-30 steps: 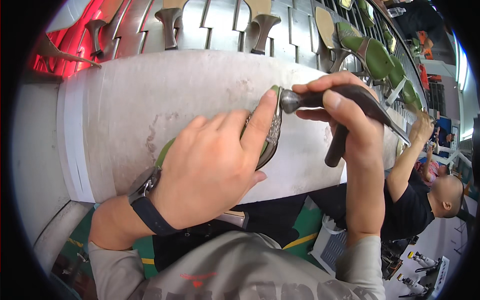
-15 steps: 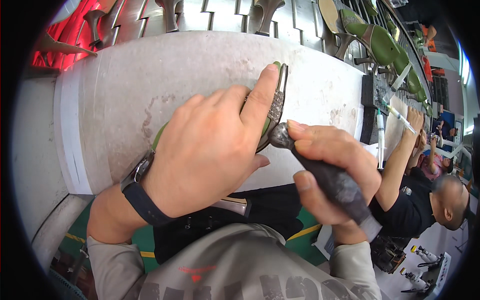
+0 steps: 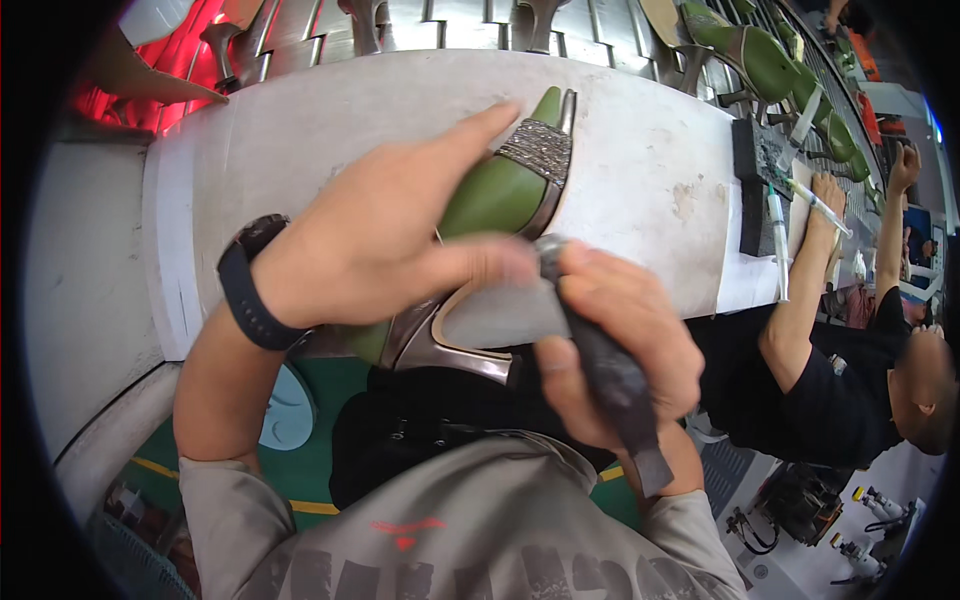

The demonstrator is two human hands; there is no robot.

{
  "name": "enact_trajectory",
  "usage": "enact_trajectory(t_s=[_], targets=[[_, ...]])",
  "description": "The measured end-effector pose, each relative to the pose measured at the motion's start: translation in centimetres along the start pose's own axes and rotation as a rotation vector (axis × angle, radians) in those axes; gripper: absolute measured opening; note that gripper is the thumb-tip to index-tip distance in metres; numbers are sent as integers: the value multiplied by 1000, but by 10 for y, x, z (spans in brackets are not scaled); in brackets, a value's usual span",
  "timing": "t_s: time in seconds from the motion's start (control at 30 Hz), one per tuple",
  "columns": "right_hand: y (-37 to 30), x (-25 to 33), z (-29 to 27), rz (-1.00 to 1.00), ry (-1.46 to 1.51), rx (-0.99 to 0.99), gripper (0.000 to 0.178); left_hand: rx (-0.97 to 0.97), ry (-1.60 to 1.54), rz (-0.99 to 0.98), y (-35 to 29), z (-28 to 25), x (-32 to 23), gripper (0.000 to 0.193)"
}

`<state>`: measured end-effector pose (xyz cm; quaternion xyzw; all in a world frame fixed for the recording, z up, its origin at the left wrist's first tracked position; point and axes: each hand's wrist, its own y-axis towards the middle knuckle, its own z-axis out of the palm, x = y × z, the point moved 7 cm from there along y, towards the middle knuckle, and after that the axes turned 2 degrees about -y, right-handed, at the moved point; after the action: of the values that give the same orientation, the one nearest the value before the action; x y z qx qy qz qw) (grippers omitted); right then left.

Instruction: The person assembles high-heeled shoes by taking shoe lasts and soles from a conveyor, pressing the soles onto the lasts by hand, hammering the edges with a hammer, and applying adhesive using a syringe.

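The right hand (image 3: 610, 340) is now closed around the dark handle of a hammer-like tool (image 3: 600, 370), and it has come down from the far right, where it was a second ago, to the near edge of the worktop (image 3: 650, 170); the metal head of the tool now touches the sole of the green high-heeled shoe (image 3: 500, 190) instead of being lifted above it. This suggests, in my judgement, that the work on the sole is in its middle, with the tool pressing or tapping near the heel part. The left hand (image 3: 390, 240) is clamped on the shoe from the left, fingers spread along the upper and the thumb across the sole; it has turned the shoe so that the silver heel (image 3: 450, 355) points toward the person. The wrist with a dark watch (image 3: 250, 285) is bent, the forearm coming from the near left. Farther right, another person's arm (image 3: 800, 290) rests on the worktop, beside a syringe-like tube (image 3: 778, 240), and more green shoes (image 3: 760, 55) stand on the far rack.
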<state>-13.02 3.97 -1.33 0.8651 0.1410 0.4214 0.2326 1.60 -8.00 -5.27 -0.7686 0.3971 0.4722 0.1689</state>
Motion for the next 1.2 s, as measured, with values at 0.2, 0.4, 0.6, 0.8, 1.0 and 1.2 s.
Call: enact_trajectory(t_s=[0.2,0.4,0.6,0.8,1.0,1.2], targets=[[0,11,12,-90,-160,83,36,-108,123,-22,-1,2,-5,51],[-1,13,25,48,-22,136,40,-125,117,-11,-2,4,-2,51],[4,16,29,37,62,176,41,-146,100,8,-2,6,-5,51],[12,13,25,-41,89,94,34,-202,29,-40,5,2,-2,46],[23,-30,-38,525,475,-19,30,3,113,-174,26,6,-18,72],[53,-67,-26,510,516,79,22,-43,346,-235,38,19,-16,62]])
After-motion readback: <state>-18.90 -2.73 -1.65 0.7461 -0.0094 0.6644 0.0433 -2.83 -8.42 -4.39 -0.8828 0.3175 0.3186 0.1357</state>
